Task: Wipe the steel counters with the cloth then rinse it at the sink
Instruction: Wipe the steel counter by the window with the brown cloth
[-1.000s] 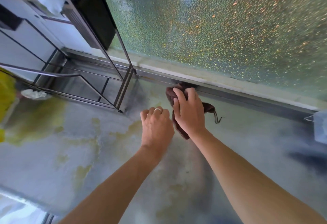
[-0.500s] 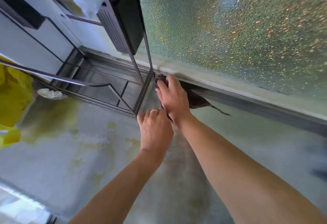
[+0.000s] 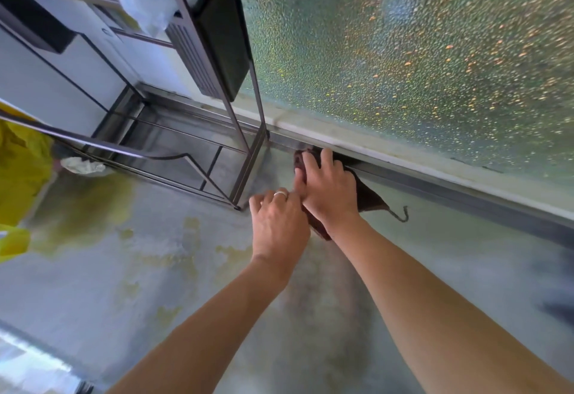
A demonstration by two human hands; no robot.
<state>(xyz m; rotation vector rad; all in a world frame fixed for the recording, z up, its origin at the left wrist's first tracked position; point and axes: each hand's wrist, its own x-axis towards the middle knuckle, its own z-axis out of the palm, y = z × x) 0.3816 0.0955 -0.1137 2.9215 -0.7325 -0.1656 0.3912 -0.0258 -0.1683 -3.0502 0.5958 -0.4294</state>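
A dark maroon cloth [image 3: 369, 197] lies on the steel counter [image 3: 155, 269] at its back edge, against the raised steel lip under the window. My right hand [image 3: 329, 190] presses flat on the cloth, fingers spread toward the back corner. My left hand [image 3: 278, 225] rests just left of it with fingers curled, a ring on one finger, touching the cloth's near edge. A loose thread trails from the cloth's right corner.
A dark metal rack [image 3: 217, 157] stands on the counter just left of the hands, its leg close to the cloth. Yellow-green stains mark the counter at left. A crumpled white wad [image 3: 82, 166] and something yellow [image 3: 21, 173] sit at far left. Textured window glass [image 3: 403, 51] rises behind.
My right hand has slid the cloth left along the back edge toward the rack's leg, then eased slightly back. My left hand followed beside it.
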